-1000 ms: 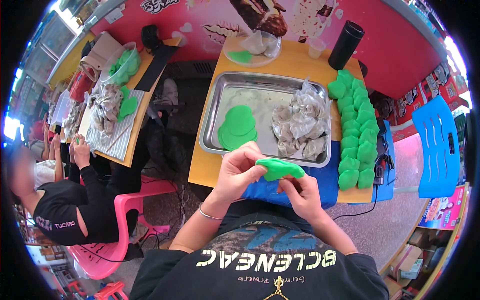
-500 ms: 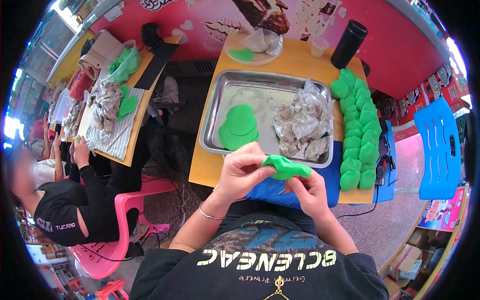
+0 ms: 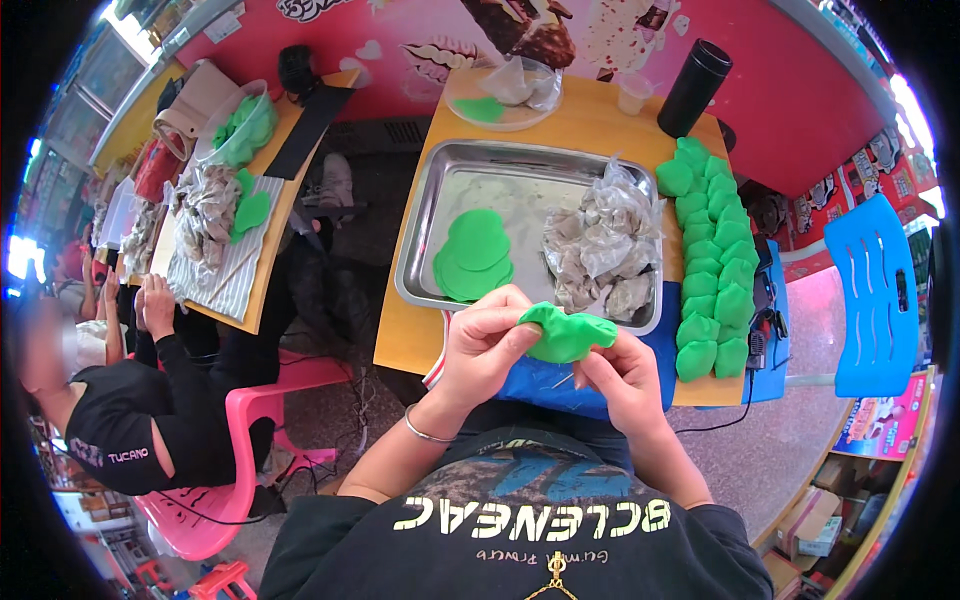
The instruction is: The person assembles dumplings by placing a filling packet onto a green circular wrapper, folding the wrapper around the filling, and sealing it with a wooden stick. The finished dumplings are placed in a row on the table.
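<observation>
Over the table's near edge, my left hand [image 3: 485,345] and my right hand [image 3: 622,380] hold a soft green piece of thin sheet [image 3: 562,336] between them. Thumb and fingers of each hand pinch one end, and its middle bulges into a cup shape. A thin pale sliver [image 3: 564,380] shows by my right fingers; its kind cannot be made out. Just beyond my hands is a metal tray [image 3: 410,250], where several flat round green pieces [image 3: 473,255] lie overlapping on the left. Crumpled grey cloth-like bundles in clear plastic [image 3: 605,240] fill its right side.
Cupped green pieces [image 3: 715,270] stand in overlapping rows along the table's right edge. At the back are a clear bowl [image 3: 500,112], a plastic cup [image 3: 634,93] and a black tumbler [image 3: 694,87]. A blue chair [image 3: 875,300] stands right; a co-worker [image 3: 150,420] sits left.
The green piece between my hands has opened out and shows more of its rounded face. My right fingers have shifted slightly along it. The co-worker's hands have come together.
</observation>
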Tool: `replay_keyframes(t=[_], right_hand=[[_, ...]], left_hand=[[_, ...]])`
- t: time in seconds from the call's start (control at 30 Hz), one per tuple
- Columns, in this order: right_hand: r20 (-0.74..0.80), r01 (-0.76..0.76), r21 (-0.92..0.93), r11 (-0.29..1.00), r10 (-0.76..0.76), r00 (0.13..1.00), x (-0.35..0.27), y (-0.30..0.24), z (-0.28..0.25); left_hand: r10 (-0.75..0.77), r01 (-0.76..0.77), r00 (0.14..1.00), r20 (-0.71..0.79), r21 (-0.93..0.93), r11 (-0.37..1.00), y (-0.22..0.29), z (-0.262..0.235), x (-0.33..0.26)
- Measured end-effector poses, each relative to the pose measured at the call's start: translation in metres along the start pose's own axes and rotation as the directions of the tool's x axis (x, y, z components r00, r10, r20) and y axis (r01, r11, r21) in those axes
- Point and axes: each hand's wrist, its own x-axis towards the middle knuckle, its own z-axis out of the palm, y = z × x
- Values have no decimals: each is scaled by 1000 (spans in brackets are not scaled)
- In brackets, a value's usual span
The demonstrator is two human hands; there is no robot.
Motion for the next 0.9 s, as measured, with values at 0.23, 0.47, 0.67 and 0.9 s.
replay_keyframes(t=[0.23, 0.47, 0.67, 0.9], right_hand=[[-35, 83, 22, 996, -82, 996, -4, 8, 1], [107, 73, -178, 981, -54, 993, -4, 16, -6], [99, 70, 40, 997, -73, 992, -7, 31, -5], [36, 134, -102, 986, -131, 991, -5, 16, 6]], left_hand=[[4, -2, 1000, 22, -120, 993, -2, 3, -2], [46, -48, 998, -49, -42, 998, 9, 2, -1], [0, -38, 986, -164, -227, 973, 6, 11, -3], [52, -95, 988, -145, -310, 946, -3, 8, -6]])
